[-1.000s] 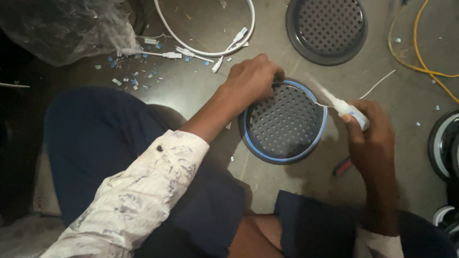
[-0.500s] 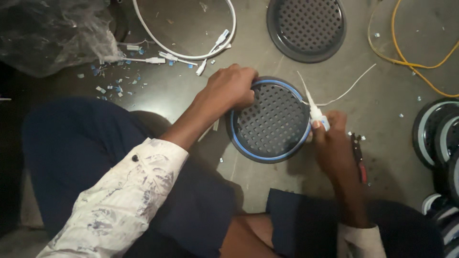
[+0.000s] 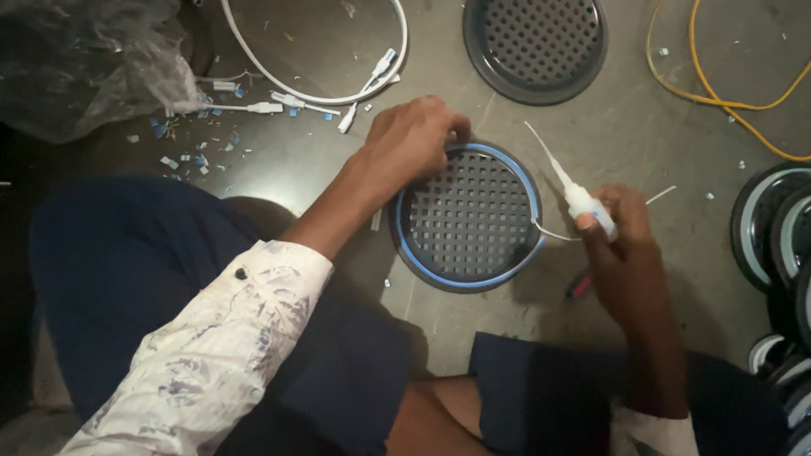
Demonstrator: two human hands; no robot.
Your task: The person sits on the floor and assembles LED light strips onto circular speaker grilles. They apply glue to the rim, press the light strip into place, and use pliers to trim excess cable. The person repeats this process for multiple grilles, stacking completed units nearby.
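Observation:
A round dark perforated grille with a blue strip around its rim lies on the floor in front of me. My left hand rests on its upper left rim, fingers pressing the strip. My right hand is just right of the grille and grips a small white glue bottle with a long thin nozzle pointing up and left, away from the rim. A thin white wire runs from the grille's right edge past that hand.
A second perforated grille lies at the top. A white cable loop with connectors and blue scraps lies top left beside a clear plastic bag. Yellow wire runs top right. Stacked round rims stand at the right edge.
My right hand has drawn the glue bottle back from the grille's right rim, the nozzle now tilted up. My left hand stays on the upper left rim.

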